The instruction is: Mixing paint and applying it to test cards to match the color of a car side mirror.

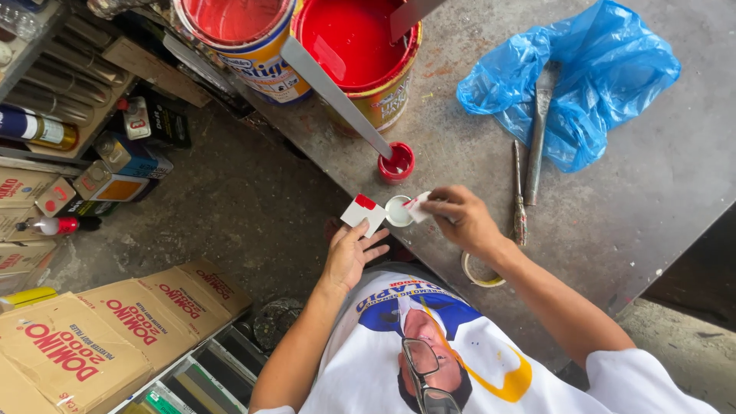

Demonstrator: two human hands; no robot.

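Note:
My left hand (349, 257) reaches up to the table edge, and its fingertips hold a small white card (363, 212) with a red paint patch on one corner. My right hand (462, 220) pinches a small white scrap (418, 207) smeared with red. The scrap is held next to a little round white lid (397, 211) on the grey metal table (629, 207). Just beyond them stands a small red cap (396, 162) of red paint. A long flat metal stirring strip (333, 92) slants down into it.
Two open cans of red paint (245, 38) (360, 54) stand at the table's far edge. A blue plastic bag (575, 77), a scraper (537, 146) and a screwdriver (519, 199) lie to the right. A tape roll (481, 274) sits under my right wrist. Cardboard boxes (100, 337) and shelves of tins fill the left.

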